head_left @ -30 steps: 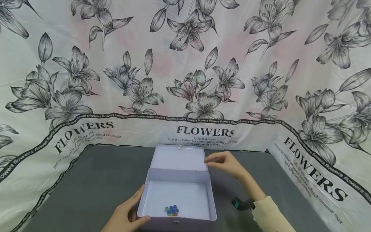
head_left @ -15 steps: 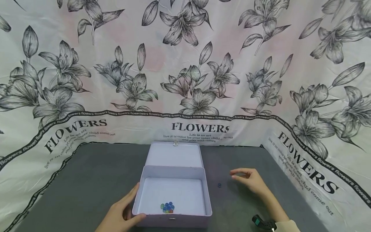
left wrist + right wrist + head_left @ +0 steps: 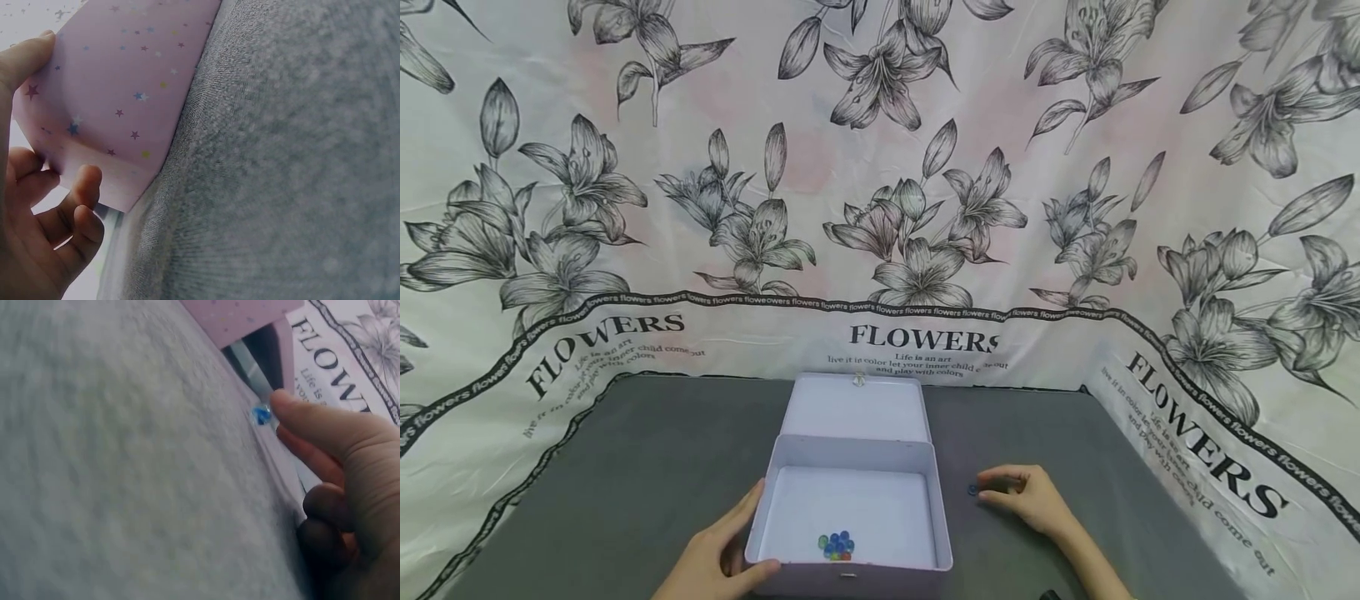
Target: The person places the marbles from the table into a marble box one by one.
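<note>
A pale purple tin box (image 3: 942, 525) stands on the grey table with its lid (image 3: 856, 408) folded back. My left hand (image 3: 718, 550) grips its front left corner, thumb at the front rim and fingers along the left side. In the left wrist view, the box's outer wall (image 3: 125, 81) shows a star print. Inside, several glass marbles (image 3: 838, 546), blue, green and orange, lie near the front wall. To the right of the box, one blue marble (image 3: 261, 414) rests on the table. My right hand (image 3: 1018, 498) has its thumb and index fingertips right by that marble, apart from each other.
The grey tabletop (image 3: 647, 475) spreads out on both sides of the box. A white cloth (image 3: 917, 342) printed with flowers and lettering hangs behind the table and along its sides. The raised lid lies toward this cloth, with a small clasp (image 3: 859, 380) at its far edge.
My right hand has moved from beside the lid out to the right, then down and back left to the blue marble on the table. The left hand keeps its hold on the box.
</note>
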Demonstrator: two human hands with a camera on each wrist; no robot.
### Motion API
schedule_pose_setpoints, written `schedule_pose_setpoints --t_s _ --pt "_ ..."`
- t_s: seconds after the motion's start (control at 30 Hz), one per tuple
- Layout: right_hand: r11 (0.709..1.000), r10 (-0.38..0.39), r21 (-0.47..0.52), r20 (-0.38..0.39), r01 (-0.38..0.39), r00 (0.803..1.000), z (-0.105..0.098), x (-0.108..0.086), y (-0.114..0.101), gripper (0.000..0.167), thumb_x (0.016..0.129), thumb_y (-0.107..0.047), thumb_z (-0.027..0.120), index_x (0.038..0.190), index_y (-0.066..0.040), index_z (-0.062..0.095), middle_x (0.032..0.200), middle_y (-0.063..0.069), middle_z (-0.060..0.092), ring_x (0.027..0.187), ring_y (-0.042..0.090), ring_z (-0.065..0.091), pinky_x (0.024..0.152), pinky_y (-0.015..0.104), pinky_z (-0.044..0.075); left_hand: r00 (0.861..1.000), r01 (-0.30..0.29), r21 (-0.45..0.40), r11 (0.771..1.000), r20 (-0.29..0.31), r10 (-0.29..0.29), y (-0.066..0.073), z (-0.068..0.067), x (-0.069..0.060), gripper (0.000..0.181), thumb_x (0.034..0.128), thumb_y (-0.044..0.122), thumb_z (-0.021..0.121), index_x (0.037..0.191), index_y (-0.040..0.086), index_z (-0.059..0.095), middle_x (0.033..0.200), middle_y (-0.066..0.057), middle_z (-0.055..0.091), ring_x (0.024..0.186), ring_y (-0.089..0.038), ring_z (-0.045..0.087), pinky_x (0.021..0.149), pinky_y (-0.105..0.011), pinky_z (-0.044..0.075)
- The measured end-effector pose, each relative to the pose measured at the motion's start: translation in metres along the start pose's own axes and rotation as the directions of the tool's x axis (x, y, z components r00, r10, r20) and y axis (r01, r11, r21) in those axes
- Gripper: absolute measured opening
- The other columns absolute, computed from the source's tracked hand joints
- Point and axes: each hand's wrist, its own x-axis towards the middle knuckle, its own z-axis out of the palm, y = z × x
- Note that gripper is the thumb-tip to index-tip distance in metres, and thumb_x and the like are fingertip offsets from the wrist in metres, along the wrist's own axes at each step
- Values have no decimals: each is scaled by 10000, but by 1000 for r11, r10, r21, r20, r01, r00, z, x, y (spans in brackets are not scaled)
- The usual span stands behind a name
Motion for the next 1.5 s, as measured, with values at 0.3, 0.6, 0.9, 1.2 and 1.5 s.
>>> schedule_pose_setpoints --t_s 0.3,0.6,0.9,1.2,1.5 --pt "993 12 -118 -94 -23 996 13 -1 -7 210 821 -187 924 1004 -118 847 745 -34 739 426 -55 297 419 175 273 1000 15 -8 1000 3 -14 -2 1 3 973 893 385 866 1676 152 338 1638 -224 422 579 -35 460 537 -232 454" --pt "981 -33 -191 -138 6 990 19 -4 -12 158 823 -166 919 967 -155 855 626 -64 627 431 -49 300 424 189 278 1000 13 1 1000 0 -13 -1 1 1 985 881 390 874 1672 132 345 1635 -234 422 567 -28 453 527 -229 449" --pt "980 -51 -196 -158 19 986 21 -5 -11 144 823 -147 915 955 -155 858 618 -77 617 441 -44 306 419 197 286 1000 18 6 1000 2 -18 1 0 0 985 882 393 872 1671 128 346 1616 -228 450 565 -24 449 527 -227 443" --pt "991 -7 -133 -177 -17 984 20 0 -15 129 850 -186 902 970 -176 856 609 -73 629 438 -60 275 422 185 278 1000 17 -2 1000 -3 -17 2 0 -1 969 889 388 868 1671 141 351 1623 -217 446 563 -23 442 532 -223 439" --pt "996 -14 -84 -195 -3 981 2 21 -47 153 914 -188 852 1050 -119 847 970 103 802 446 -17 281 444 208 278 1000 2 10 1000 -8 -1 3 1 -1 957 894 383 862 1666 126 359 1618 -218 453 570 -22 446 538 -226 449"
